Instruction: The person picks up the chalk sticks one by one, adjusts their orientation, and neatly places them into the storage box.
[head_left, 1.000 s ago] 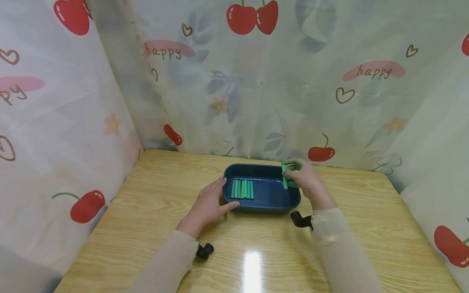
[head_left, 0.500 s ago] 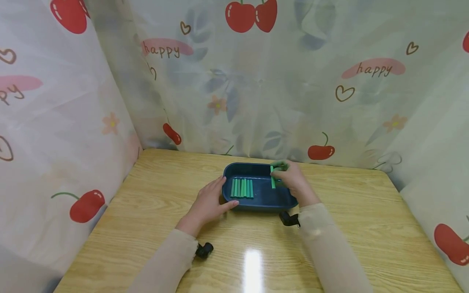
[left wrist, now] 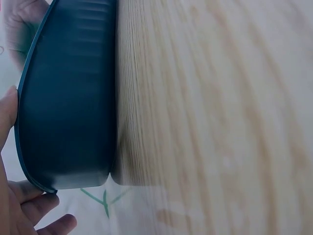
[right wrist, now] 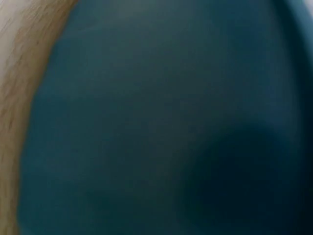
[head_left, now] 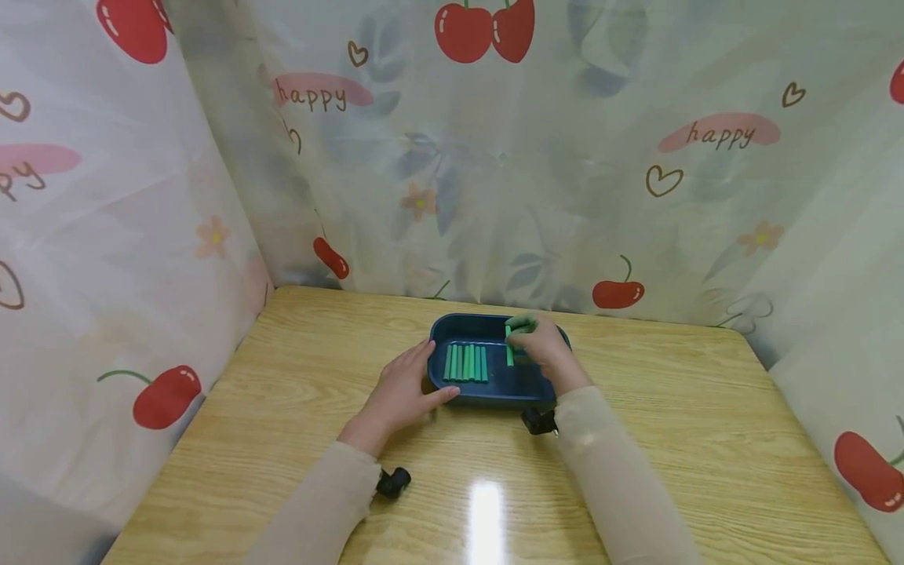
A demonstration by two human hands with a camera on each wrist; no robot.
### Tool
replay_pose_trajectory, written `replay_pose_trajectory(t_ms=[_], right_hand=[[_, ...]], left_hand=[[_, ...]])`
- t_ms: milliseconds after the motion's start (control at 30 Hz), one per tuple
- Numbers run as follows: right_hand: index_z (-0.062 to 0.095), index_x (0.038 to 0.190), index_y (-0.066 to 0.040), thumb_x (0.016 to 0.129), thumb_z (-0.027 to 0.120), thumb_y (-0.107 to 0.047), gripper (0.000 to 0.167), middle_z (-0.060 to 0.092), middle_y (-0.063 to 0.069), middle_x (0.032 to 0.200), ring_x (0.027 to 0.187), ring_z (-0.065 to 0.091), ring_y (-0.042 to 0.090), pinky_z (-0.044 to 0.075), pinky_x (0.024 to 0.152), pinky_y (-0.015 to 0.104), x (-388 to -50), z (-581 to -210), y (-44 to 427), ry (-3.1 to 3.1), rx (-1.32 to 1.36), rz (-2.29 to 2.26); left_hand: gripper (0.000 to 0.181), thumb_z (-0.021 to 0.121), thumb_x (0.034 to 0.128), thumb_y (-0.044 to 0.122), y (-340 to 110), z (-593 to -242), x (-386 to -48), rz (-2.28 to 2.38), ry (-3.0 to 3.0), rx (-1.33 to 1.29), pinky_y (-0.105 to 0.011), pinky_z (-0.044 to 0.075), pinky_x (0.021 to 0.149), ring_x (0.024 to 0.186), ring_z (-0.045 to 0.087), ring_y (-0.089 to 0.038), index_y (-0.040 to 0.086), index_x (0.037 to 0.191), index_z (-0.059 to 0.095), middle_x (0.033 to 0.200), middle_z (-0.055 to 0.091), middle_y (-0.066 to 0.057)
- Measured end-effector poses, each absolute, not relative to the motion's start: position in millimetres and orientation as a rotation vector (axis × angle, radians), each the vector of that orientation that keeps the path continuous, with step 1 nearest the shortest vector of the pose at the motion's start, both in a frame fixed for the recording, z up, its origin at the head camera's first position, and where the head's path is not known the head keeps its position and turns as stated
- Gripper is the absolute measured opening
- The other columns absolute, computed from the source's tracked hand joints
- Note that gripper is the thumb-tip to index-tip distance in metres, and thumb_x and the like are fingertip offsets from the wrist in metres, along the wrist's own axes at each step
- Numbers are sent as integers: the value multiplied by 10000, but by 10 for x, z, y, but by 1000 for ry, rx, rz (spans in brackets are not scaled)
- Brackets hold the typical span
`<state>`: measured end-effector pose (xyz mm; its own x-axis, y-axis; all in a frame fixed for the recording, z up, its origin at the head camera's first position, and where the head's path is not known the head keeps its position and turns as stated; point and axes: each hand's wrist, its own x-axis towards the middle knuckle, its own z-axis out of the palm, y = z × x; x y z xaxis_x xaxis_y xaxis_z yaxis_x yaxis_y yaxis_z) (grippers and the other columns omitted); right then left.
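A dark blue rectangular tray (head_left: 466, 399) with rounded corners sits on the table. Several thin green sticks (head_left: 466, 363) lie side by side in its left half. My left hand (head_left: 399, 396) rests at the tray's left end, fingers along the side and thumb on the front rim. My right hand (head_left: 542, 345) pinches one more green stick (head_left: 509, 347) above the tray's right half, apart from the row. In the left wrist view, left fingers (left wrist: 36, 208) touch the rim. The right wrist view shows only the blurred tray wall (right wrist: 146, 107), no hand.
The wooden table (head_left: 282, 408) extends around the tray on both sides and in front. A printed curtain (head_left: 494, 180) stands close behind the tray, with more on both sides. Each sleeve carries a small black wrist camera (head_left: 540, 421).
My right hand has moved left over the tray with the pinched green stick, closer to the row. My left hand and the lying sticks stay in place.
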<state>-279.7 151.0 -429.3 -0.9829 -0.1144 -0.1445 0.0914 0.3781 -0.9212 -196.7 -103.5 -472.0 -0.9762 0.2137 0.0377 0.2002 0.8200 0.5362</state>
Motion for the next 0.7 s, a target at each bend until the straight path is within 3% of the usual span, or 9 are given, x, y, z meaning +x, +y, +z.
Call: replay_pose_trajectory(t_ms=[467, 700], right_hand=[[605, 1267, 31, 923, 644, -19, 350, 624, 179, 1124, 796, 630, 193, 567, 659, 304, -2901, -4497, 1434, 2368, 96, -1614], [611, 1271, 32, 912, 654, 5, 363, 620, 162, 1118, 820, 624, 207, 593, 724, 365, -2907, -4539, 1403, 2335, 132, -1602]], left_hand=[[1013, 585, 864, 724, -1046, -4739, -1984, 872, 2963, 335, -485, 178, 1216, 1511, 215, -249, 142, 1610, 221, 1657, 214, -37], [984, 620, 878, 677, -1043, -4754, -1995, 903, 2961, 337, -490, 168, 1217, 1510, 215, -249, 147, 1609, 228, 1655, 220, -35]])
